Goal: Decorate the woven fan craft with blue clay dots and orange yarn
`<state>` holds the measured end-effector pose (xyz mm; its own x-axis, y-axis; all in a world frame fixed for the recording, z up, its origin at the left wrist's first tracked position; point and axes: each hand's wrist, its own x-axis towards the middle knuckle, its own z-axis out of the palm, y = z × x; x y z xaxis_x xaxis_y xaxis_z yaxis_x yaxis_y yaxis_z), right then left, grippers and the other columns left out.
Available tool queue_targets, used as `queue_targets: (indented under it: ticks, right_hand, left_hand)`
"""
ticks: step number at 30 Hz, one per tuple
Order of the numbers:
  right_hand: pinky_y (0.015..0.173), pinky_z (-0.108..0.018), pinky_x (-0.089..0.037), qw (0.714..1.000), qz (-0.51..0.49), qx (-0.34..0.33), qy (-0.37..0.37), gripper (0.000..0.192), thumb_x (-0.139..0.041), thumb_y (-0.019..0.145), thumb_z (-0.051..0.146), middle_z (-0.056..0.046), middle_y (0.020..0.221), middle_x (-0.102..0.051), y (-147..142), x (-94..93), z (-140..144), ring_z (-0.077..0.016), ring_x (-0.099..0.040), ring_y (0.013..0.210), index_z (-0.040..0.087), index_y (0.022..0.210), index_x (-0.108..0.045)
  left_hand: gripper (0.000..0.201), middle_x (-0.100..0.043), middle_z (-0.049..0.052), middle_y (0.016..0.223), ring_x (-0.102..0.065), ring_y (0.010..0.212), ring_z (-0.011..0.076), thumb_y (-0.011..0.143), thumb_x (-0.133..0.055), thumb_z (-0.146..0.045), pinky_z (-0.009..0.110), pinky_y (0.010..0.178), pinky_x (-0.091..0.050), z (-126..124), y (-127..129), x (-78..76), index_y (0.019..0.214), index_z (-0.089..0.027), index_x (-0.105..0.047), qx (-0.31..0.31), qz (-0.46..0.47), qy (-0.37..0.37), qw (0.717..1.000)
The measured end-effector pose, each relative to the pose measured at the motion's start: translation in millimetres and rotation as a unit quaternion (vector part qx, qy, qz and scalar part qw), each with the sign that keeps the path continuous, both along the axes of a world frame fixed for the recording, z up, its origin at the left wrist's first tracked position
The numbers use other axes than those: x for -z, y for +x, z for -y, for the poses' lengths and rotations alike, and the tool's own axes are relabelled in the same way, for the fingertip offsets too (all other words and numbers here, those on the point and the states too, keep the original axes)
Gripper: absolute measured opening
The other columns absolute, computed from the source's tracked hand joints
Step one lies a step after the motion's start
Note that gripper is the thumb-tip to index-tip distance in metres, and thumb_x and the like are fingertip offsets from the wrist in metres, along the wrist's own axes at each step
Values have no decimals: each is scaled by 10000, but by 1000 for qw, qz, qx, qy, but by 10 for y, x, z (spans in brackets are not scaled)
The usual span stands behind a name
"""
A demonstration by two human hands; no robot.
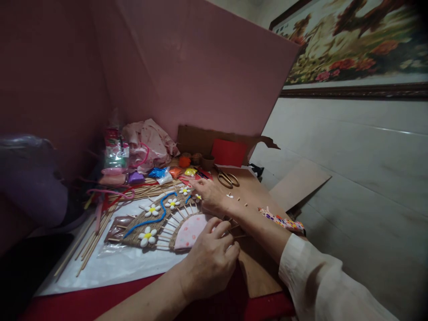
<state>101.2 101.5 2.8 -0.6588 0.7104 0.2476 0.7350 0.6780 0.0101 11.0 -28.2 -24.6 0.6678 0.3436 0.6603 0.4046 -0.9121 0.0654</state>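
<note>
A half-round woven fan [138, 227] of brown cord on thin sticks lies before me. White clay flowers [147, 236] with yellow centres and a wavy blue clay strip [162, 209] decorate it; pink dotted cloth [190, 232] covers its inner half-circle. My left hand [214, 256] is closed at the fan's near right side, fingers curled; what they hold, if anything, is hidden. My right hand [209, 194] reaches over the fan's far edge beside a small flower [198, 197], index finger stretched out. The hands and right forearm cover the fan's right part.
Bagged coloured clay [158, 173], loose sticks [90, 240] and crumpled pink cloth [150, 142] lie at the left and back. Scissors [228, 179] and a red card [229, 152] are behind my right hand. A patterned strip [282, 220] lies right of my forearm on cardboard [259, 272].
</note>
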Motion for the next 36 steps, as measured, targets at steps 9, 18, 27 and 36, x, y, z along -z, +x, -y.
queue_targets:
  ticks: [9, 18, 27, 36]
  right_hand:
    - [841, -319, -406, 1000, -18, 1, -5, 709, -485, 676, 17, -113, 1153, -573, -31, -36, -38, -221, -513, 1011, 151, 1364, -379]
    - [829, -333, -411, 999, -20, -19, -17, 617, -510, 693, 67, -104, 1068, -602, -59, 26, 34, -229, -513, 976, 160, 1301, -450]
    - [877, -336, -399, 998, -43, -36, 1, 663, -514, 669, 35, -109, 1072, -608, -59, 3, 50, -224, -503, 1028, 141, 1318, -427]
    - [886, -362, -399, 999, -23, -47, 11, 708, -537, 666, 53, -118, 1108, -591, -63, 46, 76, -243, -495, 1045, 134, 1353, -383]
  left_hand:
    - [88, -597, 61, 730, -516, 892, 236, 794, -490, -122, 432, 834, -383, 0, 0, 4, 750, -134, -566, -3, -2, 3, 1000]
    - [121, -596, 61, 727, -511, 873, 230, 815, -476, -134, 428, 818, -382, 11, 1, -5, 723, -136, -554, -1, -2, 3, 1000]
    - [127, -593, 62, 714, -507, 852, 219, 809, -473, -130, 420, 796, -390, 9, 1, -30, 710, -141, -552, 1, -1, 4, 1000]
    - [134, -585, 58, 697, -507, 815, 209, 815, -467, -126, 407, 769, -388, 12, 4, -37, 715, -149, -553, 3, 3, 6, 1000]
